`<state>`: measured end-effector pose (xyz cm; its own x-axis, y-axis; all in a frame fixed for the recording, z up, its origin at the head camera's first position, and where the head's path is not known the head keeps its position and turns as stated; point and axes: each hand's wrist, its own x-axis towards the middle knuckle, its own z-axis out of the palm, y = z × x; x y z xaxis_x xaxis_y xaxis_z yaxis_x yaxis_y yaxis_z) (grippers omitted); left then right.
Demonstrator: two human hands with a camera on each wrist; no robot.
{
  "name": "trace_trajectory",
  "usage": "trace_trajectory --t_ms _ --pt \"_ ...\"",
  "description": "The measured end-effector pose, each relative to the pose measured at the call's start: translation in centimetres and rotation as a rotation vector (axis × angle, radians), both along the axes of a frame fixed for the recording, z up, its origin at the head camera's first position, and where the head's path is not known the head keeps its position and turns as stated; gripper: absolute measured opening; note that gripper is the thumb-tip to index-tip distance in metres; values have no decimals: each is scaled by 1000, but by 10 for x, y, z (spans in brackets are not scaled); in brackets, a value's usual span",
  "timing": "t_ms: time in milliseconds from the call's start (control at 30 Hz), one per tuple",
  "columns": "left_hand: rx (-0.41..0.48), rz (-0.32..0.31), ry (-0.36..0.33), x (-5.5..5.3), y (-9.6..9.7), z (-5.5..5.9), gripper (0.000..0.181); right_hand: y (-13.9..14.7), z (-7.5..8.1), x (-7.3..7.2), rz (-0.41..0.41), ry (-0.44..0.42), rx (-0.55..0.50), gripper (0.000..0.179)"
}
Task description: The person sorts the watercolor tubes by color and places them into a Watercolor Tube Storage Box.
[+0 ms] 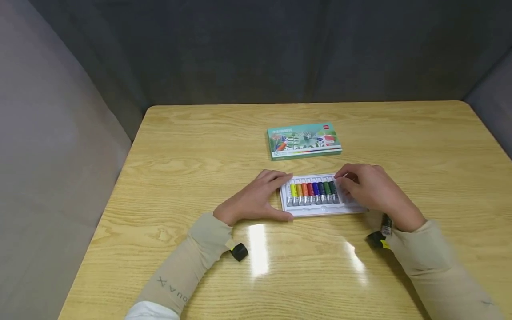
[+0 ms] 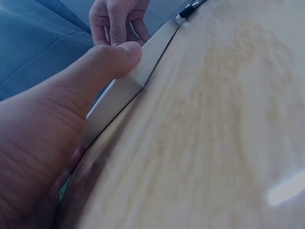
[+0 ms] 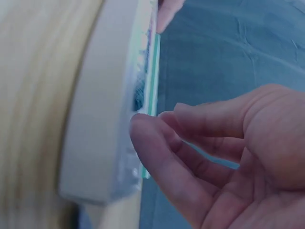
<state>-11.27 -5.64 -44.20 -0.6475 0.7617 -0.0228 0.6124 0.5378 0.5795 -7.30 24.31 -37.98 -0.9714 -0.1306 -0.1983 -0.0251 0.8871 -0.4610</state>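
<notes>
A white tray (image 1: 310, 211) holds a row of paint tubes (image 1: 314, 193) running from yellow through red and blue to dark green. My left hand (image 1: 256, 198) grips its left end, thumb along the near side and fingers at the far edge. In the left wrist view, the thumb (image 2: 125, 56) lies against the tray's side wall (image 2: 112, 106). Over the tray's right part is my right hand (image 1: 366, 186), its bent fingertips right at the slots beside the dark green tube. I cannot tell whether those fingers pinch anything.
Behind the tray lies a green illustrated paint box (image 1: 305, 141). A black tube (image 1: 386, 224) lies on the wooden table (image 1: 192, 155) close to my right wrist. Dark curtain (image 1: 240, 53) hangs past the far edge, with grey panels at both sides.
</notes>
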Motion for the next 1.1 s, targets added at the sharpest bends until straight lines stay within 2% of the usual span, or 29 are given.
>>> trace_trajectory --t_ms 267,467,667,1100 --pt "-2 6 -9 1 2 2 109 21 11 5 -48 14 3 25" --pt "-2 9 0 1 1 2 109 42 14 9 -46 19 38 28" --pt "2 11 -11 1 1 2 108 61 13 15 -54 30 67 28" --pt "-3 15 -11 1 1 0 109 84 2 27 -79 -62 83 37"
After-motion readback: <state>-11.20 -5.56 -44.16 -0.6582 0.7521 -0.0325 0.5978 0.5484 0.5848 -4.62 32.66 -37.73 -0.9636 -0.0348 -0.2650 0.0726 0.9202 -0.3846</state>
